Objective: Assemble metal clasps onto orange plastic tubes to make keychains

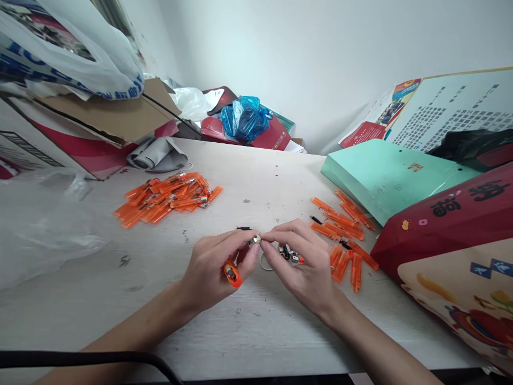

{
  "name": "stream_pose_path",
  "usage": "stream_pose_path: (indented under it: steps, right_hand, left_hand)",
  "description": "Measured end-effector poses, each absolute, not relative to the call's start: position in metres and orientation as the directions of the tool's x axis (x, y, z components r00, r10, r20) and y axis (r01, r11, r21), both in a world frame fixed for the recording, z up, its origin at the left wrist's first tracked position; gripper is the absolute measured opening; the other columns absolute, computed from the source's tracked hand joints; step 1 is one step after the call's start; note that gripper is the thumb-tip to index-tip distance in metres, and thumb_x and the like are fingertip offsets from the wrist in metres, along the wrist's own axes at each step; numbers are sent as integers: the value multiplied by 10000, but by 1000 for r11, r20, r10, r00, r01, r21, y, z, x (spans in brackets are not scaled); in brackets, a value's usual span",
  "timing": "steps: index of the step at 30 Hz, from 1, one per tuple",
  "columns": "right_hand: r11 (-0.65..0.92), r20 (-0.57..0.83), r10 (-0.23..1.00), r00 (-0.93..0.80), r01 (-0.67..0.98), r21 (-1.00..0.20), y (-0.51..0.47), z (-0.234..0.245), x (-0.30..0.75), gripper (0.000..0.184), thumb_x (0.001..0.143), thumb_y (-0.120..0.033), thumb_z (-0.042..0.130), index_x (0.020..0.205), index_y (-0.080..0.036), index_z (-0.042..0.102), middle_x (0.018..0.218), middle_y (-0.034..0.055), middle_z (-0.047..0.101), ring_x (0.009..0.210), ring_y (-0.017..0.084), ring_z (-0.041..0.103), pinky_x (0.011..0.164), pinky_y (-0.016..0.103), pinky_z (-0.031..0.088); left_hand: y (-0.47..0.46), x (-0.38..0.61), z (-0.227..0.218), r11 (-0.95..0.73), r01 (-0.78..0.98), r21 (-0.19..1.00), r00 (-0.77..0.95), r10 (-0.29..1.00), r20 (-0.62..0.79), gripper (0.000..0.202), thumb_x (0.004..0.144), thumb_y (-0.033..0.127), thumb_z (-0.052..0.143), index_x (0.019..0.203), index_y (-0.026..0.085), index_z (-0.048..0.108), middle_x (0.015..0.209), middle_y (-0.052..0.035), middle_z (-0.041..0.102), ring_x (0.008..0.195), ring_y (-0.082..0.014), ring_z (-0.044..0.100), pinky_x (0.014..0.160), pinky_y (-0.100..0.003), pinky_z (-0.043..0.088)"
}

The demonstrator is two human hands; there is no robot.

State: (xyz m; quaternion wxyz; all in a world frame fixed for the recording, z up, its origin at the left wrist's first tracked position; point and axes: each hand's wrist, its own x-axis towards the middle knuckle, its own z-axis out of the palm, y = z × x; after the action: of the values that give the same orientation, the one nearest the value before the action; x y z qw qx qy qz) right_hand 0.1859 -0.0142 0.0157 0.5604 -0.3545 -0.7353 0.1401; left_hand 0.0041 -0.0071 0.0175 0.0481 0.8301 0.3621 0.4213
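My left hand (216,267) is closed round an orange lighter body (231,271), whose open top end faces me. Between the thumb and forefinger of the same hand is a small metal lighter cap (255,240). My right hand (304,262) pinches at the right side of that cap with thumb and forefinger; the fingertips partly cover it. Just beyond the right fingers lie small metal and black lighter parts (292,255), partly hidden by the hand. A thin ring (265,262) rests on the table between the hands, and a black piece (243,228) lies behind them.
A pile of orange lighters with metal tops (168,198) lies at the left. Loose orange lighter bodies (340,230) are scattered at the right, against a green box (393,171) and a red bag (452,235). Clear plastic (44,230) covers the table's left side. Cardboard boxes (108,115) stand behind.
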Motion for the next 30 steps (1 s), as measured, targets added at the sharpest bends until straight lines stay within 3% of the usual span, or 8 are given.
stream_pose_path:
  steps: [12,30]
  right_hand:
    - [766,810,565,-155,462,-446,-13,10,183,188,906,-84,651,1027,-204,731,874,57,752,745,161,687,647,312,597]
    - [767,866,473,-163,560,-314,-17,-1,178,224,901,-82,672,1080,-217,670,881,57,782,744,178,742,649,319,618]
  left_hand:
    - [-6,6,17,-746,571,343,400,618,677,162,927,101,543,899,183,680,565,55,506,482,-75,414,485,-217,350]
    - [-7,5,16,-753,556,352,397,613,683,176,873,78,564,856,217,669,548,61,498,471,-91,417,501,-238,358]
